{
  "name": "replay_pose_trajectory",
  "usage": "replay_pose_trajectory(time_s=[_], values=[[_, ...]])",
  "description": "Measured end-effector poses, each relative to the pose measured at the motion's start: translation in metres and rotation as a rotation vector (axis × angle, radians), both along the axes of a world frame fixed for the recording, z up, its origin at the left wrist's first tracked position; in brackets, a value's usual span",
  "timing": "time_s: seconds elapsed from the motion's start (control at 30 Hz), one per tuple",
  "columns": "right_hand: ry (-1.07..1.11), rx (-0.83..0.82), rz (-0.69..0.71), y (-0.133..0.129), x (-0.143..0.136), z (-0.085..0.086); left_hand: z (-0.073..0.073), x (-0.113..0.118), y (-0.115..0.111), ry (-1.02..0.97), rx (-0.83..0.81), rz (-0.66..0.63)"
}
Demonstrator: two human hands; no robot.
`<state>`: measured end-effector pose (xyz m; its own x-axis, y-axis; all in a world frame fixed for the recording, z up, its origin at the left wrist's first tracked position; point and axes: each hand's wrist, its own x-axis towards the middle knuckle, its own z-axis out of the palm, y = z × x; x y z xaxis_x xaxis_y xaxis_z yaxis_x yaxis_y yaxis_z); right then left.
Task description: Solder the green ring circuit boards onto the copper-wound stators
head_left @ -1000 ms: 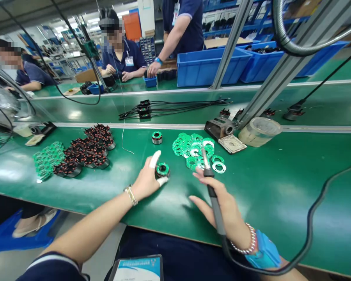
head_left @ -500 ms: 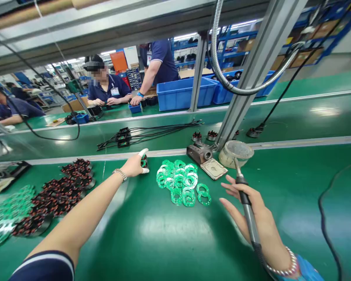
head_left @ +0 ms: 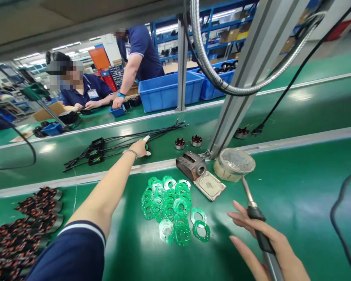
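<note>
My left hand (head_left: 139, 148), white covers on its fingertips, reaches over the belt behind the bench rail. It grips a small motor stator (head_left: 147, 147), mostly hidden by the fingers, with a bit of green showing. My right hand (head_left: 276, 244) holds a soldering iron (head_left: 260, 228) between thumb and fingers, with the other fingers spread. The iron's tip is close to a round, cloudy tub (head_left: 234, 164). Between the hands lies a loose pile of green ring-shaped circuit boards (head_left: 169, 201). Behind them stands a metal iron holder (head_left: 191, 163) with a sponge tray (head_left: 210, 185).
Many copper-wound stators (head_left: 23, 230) cover the bench at left. Black cables with square ends (head_left: 96, 150) and several motors (head_left: 196, 141) rest on the belt. A metal post (head_left: 236, 93) rises near the tub. Across the belt, two people work beside blue bins (head_left: 169, 91).
My left hand has moved forward with the motor stator, from the bench over the rail to the belt. The view has shifted right and closer. My right hand still holds the soldering iron.
</note>
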<state>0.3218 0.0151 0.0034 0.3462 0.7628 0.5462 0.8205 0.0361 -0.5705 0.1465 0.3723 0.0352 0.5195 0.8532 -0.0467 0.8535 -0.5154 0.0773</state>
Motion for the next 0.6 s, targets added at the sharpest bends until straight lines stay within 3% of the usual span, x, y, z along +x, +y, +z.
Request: replay_pose_trajectory(time_s=[0.1, 0.2, 0.37, 0.6], values=[[0.064, -0.001, 0.021, -0.004, -0.003, 0.004, 0.010, 0.017, -0.003, 0.012, 0.063, -0.034], [0.112, 0.041, 0.042, -0.008, -0.004, 0.006, 0.017, 0.049, -0.007, 0.011, 0.078, -0.145], [0.231, 0.066, 0.045, -0.012, -0.003, 0.003, 0.011, 0.100, -0.005, 0.064, 0.065, -0.314], [0.424, 0.016, 0.150, -0.010, 0.005, -0.010, 0.006, 0.118, -0.003, 0.141, 0.040, -0.473]])
